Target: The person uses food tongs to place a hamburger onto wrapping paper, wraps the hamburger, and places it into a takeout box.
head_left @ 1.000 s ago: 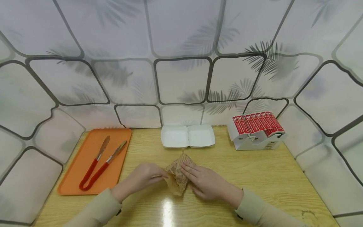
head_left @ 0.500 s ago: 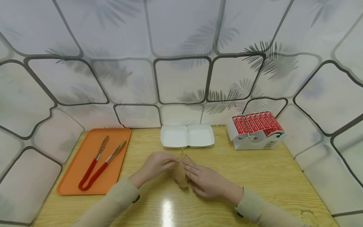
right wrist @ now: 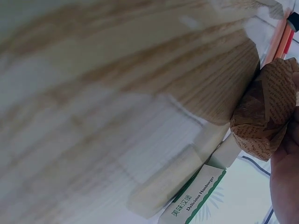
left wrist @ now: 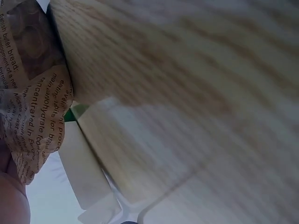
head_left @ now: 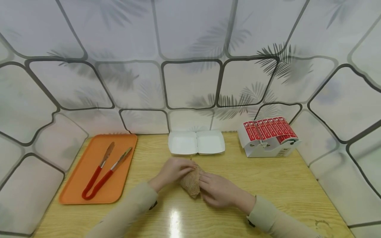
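A brown paper wrapper (head_left: 190, 184) printed with lines of text sits at the middle of the wooden table, folded into a bundle. Something darker and rounded shows through a sheer part of it in the left wrist view; its kind is hidden. My left hand (head_left: 175, 170) pinches the folded paper at the top left, thumb below the fingers. Against the right side of the bundle, my right hand (head_left: 220, 190) presses with its fingers fairly straight. In the right wrist view the wrapper (right wrist: 264, 112) bulges beside the right hand (right wrist: 286, 172).
An unfolded white box (head_left: 211, 142) lies behind the bundle, with "Delicious Hamburger" on its side. To the left, an orange tray (head_left: 71, 191) carries red-handled tongs (head_left: 102, 181). A white holder (head_left: 266, 152) of red packets stands back right. Patterned walls enclose the table.
My left hand has moved right and slightly away from me, bringing the loose left flap of the wrapper over the bundle. The right hand has stayed nearly in place.
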`<state>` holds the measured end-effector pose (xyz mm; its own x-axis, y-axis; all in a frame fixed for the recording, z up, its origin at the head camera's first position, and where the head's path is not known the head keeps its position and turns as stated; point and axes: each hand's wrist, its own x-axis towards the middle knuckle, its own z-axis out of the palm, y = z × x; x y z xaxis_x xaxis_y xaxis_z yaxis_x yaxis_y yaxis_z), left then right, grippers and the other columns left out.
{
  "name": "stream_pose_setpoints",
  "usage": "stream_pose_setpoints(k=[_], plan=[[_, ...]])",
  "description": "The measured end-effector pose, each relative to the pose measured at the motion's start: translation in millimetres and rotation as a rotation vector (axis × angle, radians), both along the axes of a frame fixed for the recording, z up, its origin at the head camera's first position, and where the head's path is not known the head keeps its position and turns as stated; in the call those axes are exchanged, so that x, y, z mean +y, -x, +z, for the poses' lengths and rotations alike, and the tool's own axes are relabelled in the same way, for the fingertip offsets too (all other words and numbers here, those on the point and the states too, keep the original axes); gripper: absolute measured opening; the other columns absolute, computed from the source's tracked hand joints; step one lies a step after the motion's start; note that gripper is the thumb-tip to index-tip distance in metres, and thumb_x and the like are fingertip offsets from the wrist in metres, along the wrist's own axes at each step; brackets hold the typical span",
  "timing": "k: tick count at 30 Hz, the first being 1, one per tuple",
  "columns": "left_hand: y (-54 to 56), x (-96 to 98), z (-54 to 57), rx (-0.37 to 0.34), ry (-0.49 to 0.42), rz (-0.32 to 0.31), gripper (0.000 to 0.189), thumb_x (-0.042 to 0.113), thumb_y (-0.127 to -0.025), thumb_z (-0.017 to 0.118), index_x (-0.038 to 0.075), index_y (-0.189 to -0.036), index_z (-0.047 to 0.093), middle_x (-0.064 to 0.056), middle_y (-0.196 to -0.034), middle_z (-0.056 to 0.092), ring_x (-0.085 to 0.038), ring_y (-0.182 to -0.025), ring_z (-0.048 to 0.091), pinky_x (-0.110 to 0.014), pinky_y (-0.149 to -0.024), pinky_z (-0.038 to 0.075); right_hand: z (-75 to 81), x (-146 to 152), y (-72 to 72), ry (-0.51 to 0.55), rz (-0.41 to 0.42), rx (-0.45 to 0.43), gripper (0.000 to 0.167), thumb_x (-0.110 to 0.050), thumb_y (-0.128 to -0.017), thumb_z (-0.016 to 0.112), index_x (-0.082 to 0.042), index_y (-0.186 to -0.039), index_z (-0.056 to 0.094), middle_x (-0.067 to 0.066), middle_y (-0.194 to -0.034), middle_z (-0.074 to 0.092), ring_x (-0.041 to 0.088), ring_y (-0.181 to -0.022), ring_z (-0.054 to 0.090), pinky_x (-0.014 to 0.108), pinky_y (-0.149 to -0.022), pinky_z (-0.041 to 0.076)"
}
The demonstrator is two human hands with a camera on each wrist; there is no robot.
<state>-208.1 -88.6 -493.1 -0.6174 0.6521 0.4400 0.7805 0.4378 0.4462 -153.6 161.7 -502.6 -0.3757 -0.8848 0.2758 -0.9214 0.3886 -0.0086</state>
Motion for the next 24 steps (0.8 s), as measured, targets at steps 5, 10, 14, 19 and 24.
stream_pose_setpoints(k=[5,10,14,19,24], plan=[[1.7,3.2,-2.5,0.016,0.041,0.023,0.014,0.015,-0.095,0.078,0.012,-0.107,0.084,-0.004,-0.111,0.083,-0.021,-0.104,0.08,-0.034,-0.098,0.065,1.6,0.9,-0.7,-0.008,-0.009,-0.01,0.048,-0.02,-0.094,0.073,-0.002,-0.138,0.063,0.017,-0.146,0.066,0.033,-0.141,0.061,0.044,-0.121,0.049],[-0.4,4.8,-4.4,0.062,0.061,0.029,0.014,0.013,-0.094,0.078,0.012,-0.107,0.084,-0.004,-0.11,0.083,-0.022,-0.104,0.08,-0.036,-0.098,0.065,0.2,2.7,-2.7,-0.065,-0.048,0.0,0.041,-0.025,-0.096,0.072,-0.005,-0.131,0.067,0.015,-0.141,0.068,0.033,-0.14,0.061,0.044,-0.121,0.049],[-2.8,5.5,-6.0,0.126,0.052,0.036,0.013,0.011,-0.093,0.079,0.01,-0.105,0.083,-0.005,-0.105,0.084,-0.022,-0.101,0.08,-0.036,-0.098,0.065,-2.6,5.3,-6.5,-0.073,-0.068,0.052,0.042,-0.028,-0.096,0.073,-0.004,-0.13,0.068,0.015,-0.139,0.069,0.034,-0.139,0.061,0.045,-0.12,0.051],[-5.4,6.0,-5.4,0.139,0.029,0.058,0.01,0.011,-0.091,0.081,0.009,-0.1,0.084,-0.004,-0.099,0.084,-0.019,-0.095,0.081,-0.036,-0.097,0.065,-1.2,10.7,-11.5,0.004,-0.132,0.042,0.058,-0.022,-0.093,0.073,0.004,-0.143,0.062,0.022,-0.152,0.061,0.035,-0.144,0.057,0.046,-0.12,0.05],[-6.1,6.4,-6.8,0.124,0.035,0.097,0.008,0.015,-0.089,0.084,0.01,-0.096,0.084,-0.002,-0.091,0.082,-0.015,-0.084,0.078,-0.027,-0.085,0.066,4.6,17.6,-12.8,0.037,-0.255,-0.002,0.065,-0.016,-0.092,0.069,0.007,-0.151,0.053,0.023,-0.16,0.052,0.035,-0.148,0.054,0.048,-0.12,0.05]])
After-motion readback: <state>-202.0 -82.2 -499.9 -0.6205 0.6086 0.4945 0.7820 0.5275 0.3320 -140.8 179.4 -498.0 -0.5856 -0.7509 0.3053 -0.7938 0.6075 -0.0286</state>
